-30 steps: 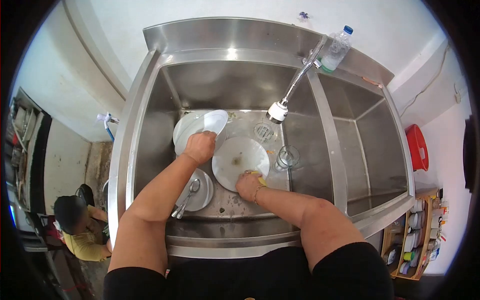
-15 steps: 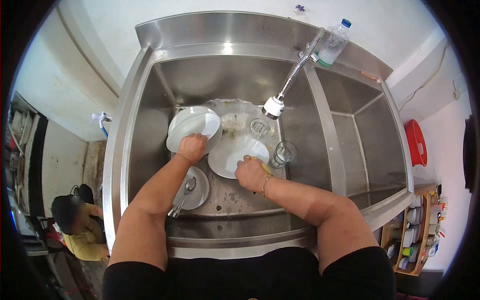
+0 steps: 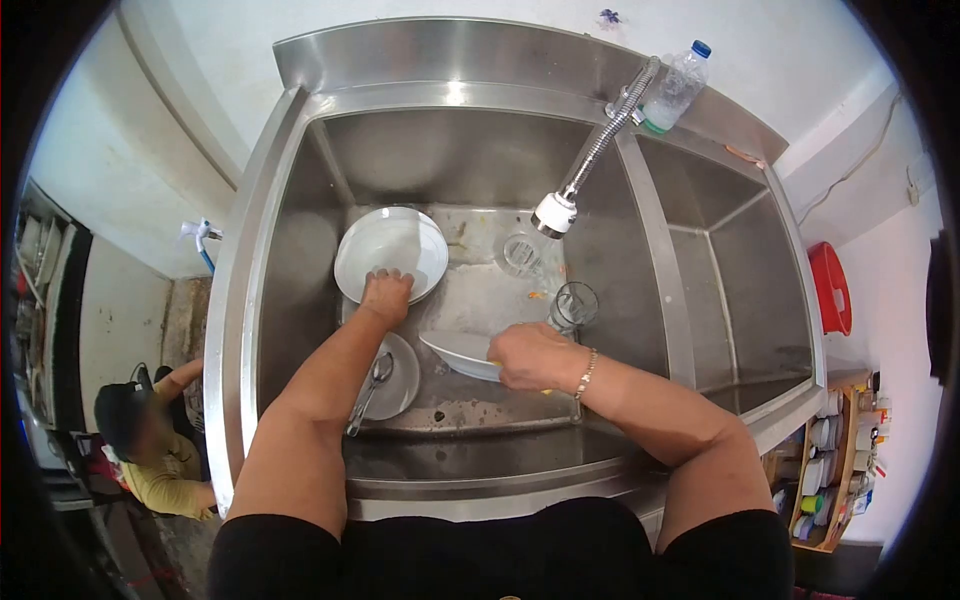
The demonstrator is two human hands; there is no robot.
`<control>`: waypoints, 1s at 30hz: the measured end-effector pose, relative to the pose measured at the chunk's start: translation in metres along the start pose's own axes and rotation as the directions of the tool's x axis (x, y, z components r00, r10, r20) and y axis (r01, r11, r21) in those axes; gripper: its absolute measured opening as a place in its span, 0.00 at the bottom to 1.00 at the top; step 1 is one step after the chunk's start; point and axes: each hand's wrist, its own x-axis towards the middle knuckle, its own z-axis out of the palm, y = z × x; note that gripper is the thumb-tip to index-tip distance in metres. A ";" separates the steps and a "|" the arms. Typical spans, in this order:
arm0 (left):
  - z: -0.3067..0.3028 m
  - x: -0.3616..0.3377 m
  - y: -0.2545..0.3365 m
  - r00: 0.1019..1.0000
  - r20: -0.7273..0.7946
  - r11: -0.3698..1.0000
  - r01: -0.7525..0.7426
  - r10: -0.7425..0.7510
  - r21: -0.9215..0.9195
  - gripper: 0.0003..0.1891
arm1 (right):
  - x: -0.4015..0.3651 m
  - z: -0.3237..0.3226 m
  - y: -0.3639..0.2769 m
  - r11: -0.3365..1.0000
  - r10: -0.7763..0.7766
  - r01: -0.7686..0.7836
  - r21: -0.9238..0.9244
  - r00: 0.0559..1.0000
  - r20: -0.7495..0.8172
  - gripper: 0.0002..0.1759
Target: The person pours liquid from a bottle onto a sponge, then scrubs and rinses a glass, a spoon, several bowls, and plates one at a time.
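At the left of the large sink basin, my left hand (image 3: 388,295) has its fingers over the near rim of the top white plate (image 3: 392,245), which rests on a stack. The thumb is hidden. My right hand (image 3: 540,355) is closed on a second white plate (image 3: 460,347), tilted up near the basin's middle. Bits of yellow, perhaps a sponge, show at the edges of that hand. Below my left wrist a smaller plate (image 3: 398,385) carries metal spoons (image 3: 382,368). Beyond my right hand are an upright drinking glass (image 3: 573,305) and another glass (image 3: 521,253).
A sprayer tap (image 3: 554,215) hangs over the steel basin (image 3: 450,150). A plastic bottle (image 3: 678,88) stands on the back ledge. The second basin (image 3: 750,290) lies to the right, with a red basin (image 3: 830,290) beyond. At lower left is another person (image 3: 160,450).
The plate under my left hand has lowered from a tilt onto the stack. My right hand has moved right and slightly down, and its plate has gone from nearly flat to tilted.
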 end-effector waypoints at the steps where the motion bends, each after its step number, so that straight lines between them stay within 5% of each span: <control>1: -0.002 -0.003 0.000 0.997 0.060 0.999 0.040 -0.039 -0.010 0.14 | -0.003 0.000 0.002 1.000 0.003 -0.003 -0.001 1.000 0.001 0.13; 8: -0.006 0.001 -0.001 0.938 0.329 0.982 0.153 -0.108 -0.114 0.26 | -0.021 -0.015 0.002 0.981 -0.031 0.044 0.190 0.997 -0.071 0.12; 12: 0.018 0.036 -0.021 0.985 0.158 0.883 0.012 0.071 -0.469 0.30 | -0.016 -0.016 0.003 0.989 0.001 0.032 0.145 0.975 -0.223 0.12; 13: -0.020 0.037 -0.009 0.915 0.373 0.573 0.391 -0.156 -0.720 0.29 | -0.015 -0.019 0.001 0.989 0.003 0.031 0.145 0.974 -0.227 0.12; 14: -0.052 0.033 0.000 0.741 0.626 0.095 0.661 -0.242 -0.745 0.29 | -0.014 -0.022 -0.003 0.987 0.036 0.008 0.158 0.961 -0.276 0.11; 15: -0.073 0.025 0.004 0.741 0.628 0.099 0.662 -0.237 -0.743 0.29 | -0.013 -0.023 -0.007 0.985 0.070 -0.015 0.174 0.945 -0.318 0.11; 16: -0.092 0.018 0.006 0.733 0.665 -0.048 0.676 0.143 -0.735 0.28 | -0.009 -0.019 -0.007 0.984 0.075 -0.019 0.175 0.945 -0.319 0.11; 18: -0.099 0.017 0.009 0.648 0.568 -0.169 0.721 0.507 -0.672 0.27 | 0.008 -0.004 -0.006 0.998 -0.050 0.026 -0.050 0.834 -0.550 0.10; 20: -0.088 0.022 0.009 0.876 0.404 -0.416 0.481 0.263 -0.772 0.28 | 0.027 0.005 -0.008 0.996 -0.085 0.049 -0.078 0.817 -0.570 0.11; 22: -0.085 0.029 0.005 0.885 0.405 -0.451 0.465 0.228 -0.762 0.25 | 0.034 0.001 -0.004 0.991 -0.124 0.072 -0.111 0.796 -0.592 0.11; 24: -0.087 0.026 0.000 0.892 0.449 -0.392 0.431 0.049 -0.813 0.20 | 0.049 -0.015 0.008 0.934 -0.070 0.163 0.318 0.956 -0.286 0.15; 25: -0.098 0.018 0.006 0.889 0.455 -0.394 0.435 0.047 -0.810 0.20 | 0.059 -0.017 0.016 0.932 -0.073 0.165 0.321 0.957 -0.281 0.15; 27: -0.119 0.011 0.023 0.912 0.404 -0.327 0.361 -0.070 -0.873 0.18 | 0.082 -0.014 0.038 0.573 0.348 0.121 0.811 0.859 -0.374 0.19; 28: -0.110 0.017 0.024 0.914 0.399 -0.327 0.357 -0.071 -0.875 0.18 | 0.090 -0.014 0.037 0.576 0.348 0.124 0.808 0.858 -0.379 0.19; 30: -0.085 0.037 0.029 0.931 0.353 -0.454 0.278 -0.088 -0.847 0.17 | 0.114 -0.009 0.026 0.544 0.741 0.028 0.839 0.452 -0.496 0.26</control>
